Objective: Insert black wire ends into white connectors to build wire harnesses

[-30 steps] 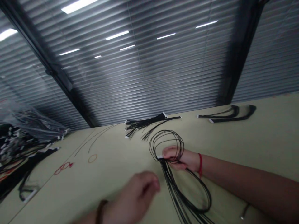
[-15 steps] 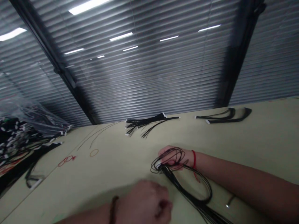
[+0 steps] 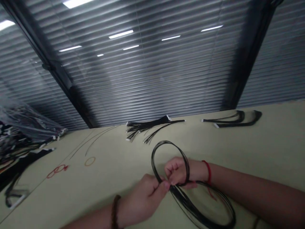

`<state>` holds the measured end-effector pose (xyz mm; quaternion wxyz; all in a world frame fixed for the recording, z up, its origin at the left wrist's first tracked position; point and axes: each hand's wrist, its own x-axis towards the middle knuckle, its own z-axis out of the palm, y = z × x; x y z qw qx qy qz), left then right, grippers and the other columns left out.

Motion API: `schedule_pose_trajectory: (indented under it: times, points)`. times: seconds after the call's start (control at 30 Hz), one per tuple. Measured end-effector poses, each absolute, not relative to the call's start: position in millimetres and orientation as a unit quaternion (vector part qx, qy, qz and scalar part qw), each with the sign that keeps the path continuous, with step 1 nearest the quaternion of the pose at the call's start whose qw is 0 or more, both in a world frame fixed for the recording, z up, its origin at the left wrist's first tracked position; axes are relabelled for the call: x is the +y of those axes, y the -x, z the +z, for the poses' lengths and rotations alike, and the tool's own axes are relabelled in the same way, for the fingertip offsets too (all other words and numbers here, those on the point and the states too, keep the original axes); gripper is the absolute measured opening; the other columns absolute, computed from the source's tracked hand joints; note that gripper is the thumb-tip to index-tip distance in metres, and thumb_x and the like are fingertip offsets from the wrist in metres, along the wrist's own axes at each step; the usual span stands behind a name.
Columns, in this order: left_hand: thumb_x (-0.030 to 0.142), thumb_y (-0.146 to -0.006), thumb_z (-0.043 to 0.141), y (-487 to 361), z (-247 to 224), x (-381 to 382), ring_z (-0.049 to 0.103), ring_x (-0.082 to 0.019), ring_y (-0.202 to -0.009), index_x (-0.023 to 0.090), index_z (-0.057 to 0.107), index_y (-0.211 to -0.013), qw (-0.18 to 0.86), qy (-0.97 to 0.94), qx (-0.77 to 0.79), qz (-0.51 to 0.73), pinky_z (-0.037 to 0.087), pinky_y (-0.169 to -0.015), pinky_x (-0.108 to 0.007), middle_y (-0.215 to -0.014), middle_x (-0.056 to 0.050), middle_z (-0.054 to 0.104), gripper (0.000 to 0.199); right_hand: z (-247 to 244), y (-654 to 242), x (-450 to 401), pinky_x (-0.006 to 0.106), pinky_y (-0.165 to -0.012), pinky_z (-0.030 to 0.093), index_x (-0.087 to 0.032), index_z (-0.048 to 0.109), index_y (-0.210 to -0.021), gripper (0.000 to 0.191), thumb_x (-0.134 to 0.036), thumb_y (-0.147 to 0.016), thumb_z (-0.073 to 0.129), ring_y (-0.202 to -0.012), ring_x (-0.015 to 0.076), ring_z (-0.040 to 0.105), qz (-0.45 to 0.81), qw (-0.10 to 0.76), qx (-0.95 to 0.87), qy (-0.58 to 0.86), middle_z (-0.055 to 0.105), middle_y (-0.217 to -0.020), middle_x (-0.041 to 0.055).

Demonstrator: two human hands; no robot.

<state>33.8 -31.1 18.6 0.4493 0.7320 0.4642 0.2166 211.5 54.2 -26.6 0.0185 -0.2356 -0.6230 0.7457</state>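
A bundle of thin black wires [image 3: 197, 213] is looped between my hands, with one round loop standing up above them and a longer loop hanging toward the bottom edge. My left hand [image 3: 143, 198], with a brown bracelet at the wrist, pinches the bundle between thumb and fingers. My right hand [image 3: 179, 171], with a red string at the wrist, grips the same bundle just beside the left fingertips. The fingers hide the spot where the loops cross. No wire ends of this bundle can be made out.
Black wire harnesses with white connectors [image 3: 152, 124] lie at the table's back edge, with folded black cables [image 3: 235, 121] further right. Red rings [image 3: 57, 170] and a yellow rubber band [image 3: 90, 161] lie left. A harness pile [image 3: 23, 165] and clear plastic [image 3: 30, 121] fill the far left.
My left hand has risen and closed on the wire bundle next to my right hand. The loose tangle at my right hand is now a round loop, and the white connector there is out of sight.
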Motion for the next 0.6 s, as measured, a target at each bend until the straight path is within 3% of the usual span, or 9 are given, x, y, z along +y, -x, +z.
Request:
schedule_pose_trajectory:
  times: [0.17,0.3,0.4,0.5,0.6]
  points:
    - [0.057,-0.087,0.030,-23,-5,-21,0.028,-0.010,-0.050,0.020,0.038,-0.062,0.516,-0.671,0.488,0.211,0.024,-0.046,-0.025,-0.056,0.005,0.033,0.046,-32,-206,61,0.016,-0.046,0.043,-0.010,0.056,-0.095,0.019,-0.029,-0.090,0.052,-0.053,0.0039,0.049,0.763,0.021,-0.608,0.219,0.054,-0.074,-0.0016]
    - [0.063,-0.082,0.034,-20,-8,-18,0.031,-0.010,-0.053,0.019,0.040,-0.065,0.576,-0.611,0.493,0.227,0.025,-0.048,-0.025,-0.059,0.004,0.036,0.047,-37,-205,65,0.012,-0.038,0.035,-0.010,0.055,-0.090,0.020,-0.029,-0.091,0.051,-0.044,0.0014,0.041,0.781,0.036,-0.586,0.214,0.049,-0.064,-0.0048]
    - [0.057,-0.082,0.040,-15,-5,-14,0.031,-0.008,-0.049,0.018,0.043,-0.065,0.634,-0.581,0.454,0.234,0.024,-0.046,-0.023,-0.056,0.004,0.038,0.042,-38,-206,65,0.012,-0.036,0.032,-0.010,0.055,-0.089,0.021,-0.030,-0.092,0.050,-0.041,0.0009,0.039,0.792,0.050,-0.571,0.211,0.047,-0.061,-0.0060]
    - [0.047,-0.074,0.052,-10,-4,-8,0.032,-0.005,-0.041,0.018,0.047,-0.079,0.713,-0.524,0.404,0.234,0.021,-0.038,-0.019,-0.060,0.004,0.047,0.029,-37,-206,63,0.012,-0.035,0.031,-0.010,0.054,-0.088,0.022,-0.031,-0.092,0.050,-0.040,0.0006,0.037,0.800,0.062,-0.561,0.204,0.045,-0.059,-0.0067]
    - [0.046,-0.069,0.051,-7,-5,-2,0.032,-0.004,-0.033,0.018,0.048,-0.088,0.748,-0.489,0.373,0.250,0.018,-0.031,-0.018,-0.062,0.003,0.055,0.034,-34,-204,62,0.012,-0.035,0.031,-0.010,0.054,-0.086,0.023,-0.032,-0.092,0.049,-0.038,0.0003,0.035,0.801,0.062,-0.563,0.193,0.043,-0.056,-0.0077]
